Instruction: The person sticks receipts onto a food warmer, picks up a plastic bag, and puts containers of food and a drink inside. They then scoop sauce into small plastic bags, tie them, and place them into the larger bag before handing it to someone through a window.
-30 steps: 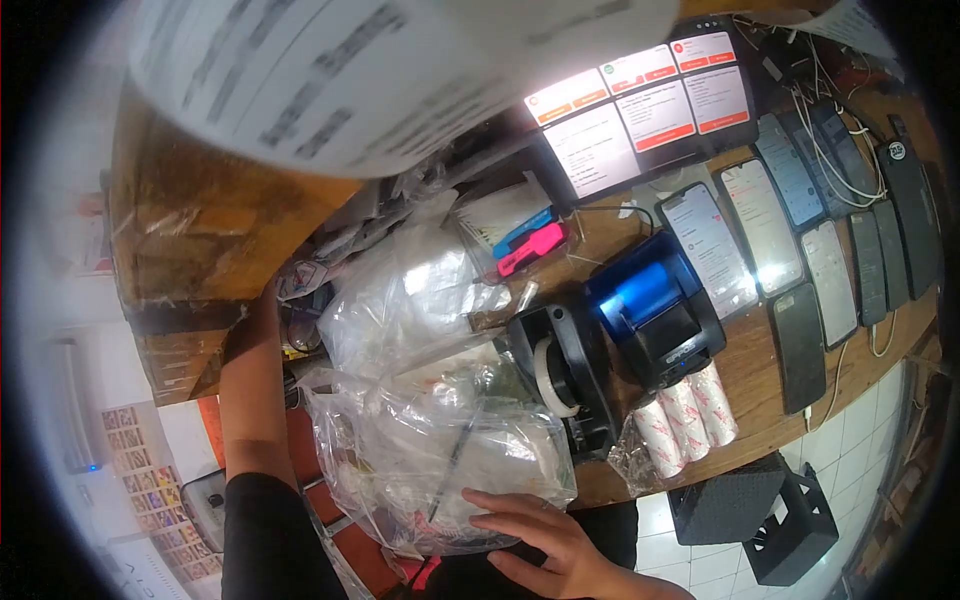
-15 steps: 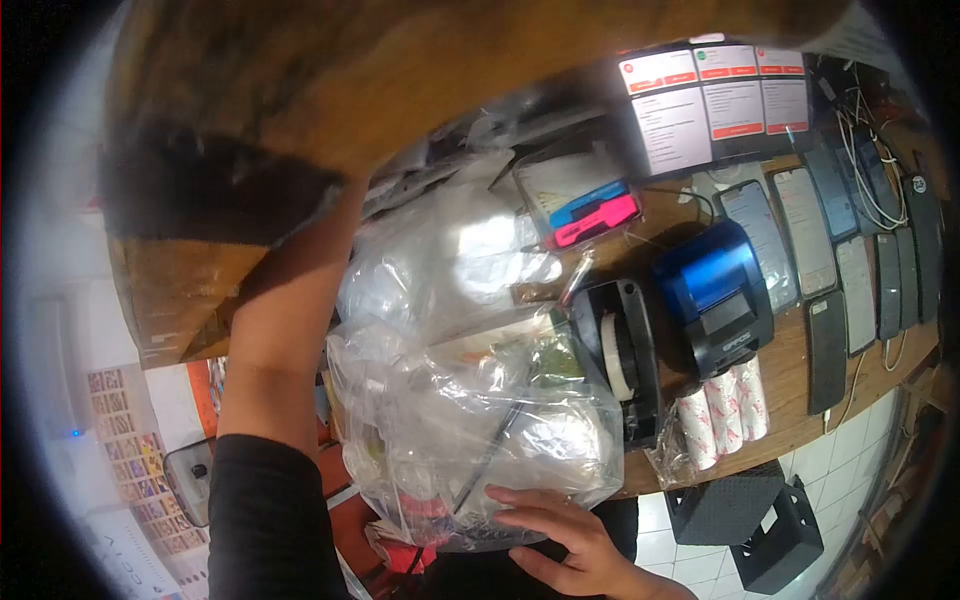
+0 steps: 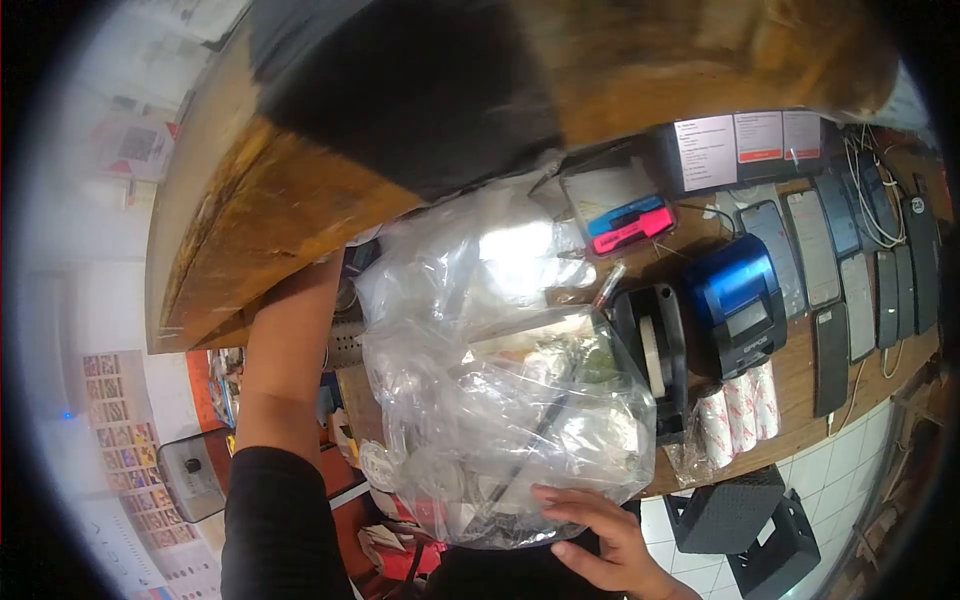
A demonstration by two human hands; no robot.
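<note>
The cardboard box (image 3: 330, 190) has swung higher across the view, its left hand hidden beneath so grip unclear, while the right hand (image 3: 600, 530) stays spread flat on the plastic bag (image 3: 500, 400) just above it.

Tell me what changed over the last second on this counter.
The cardboard box has swung across the top of the view, covering the paper seen earlier and most of the screen. The left arm stays raised under it; that hand is hidden. The right hand still rests on the plastic bag. Tape dispenser, printer and phones kept their places.
</note>
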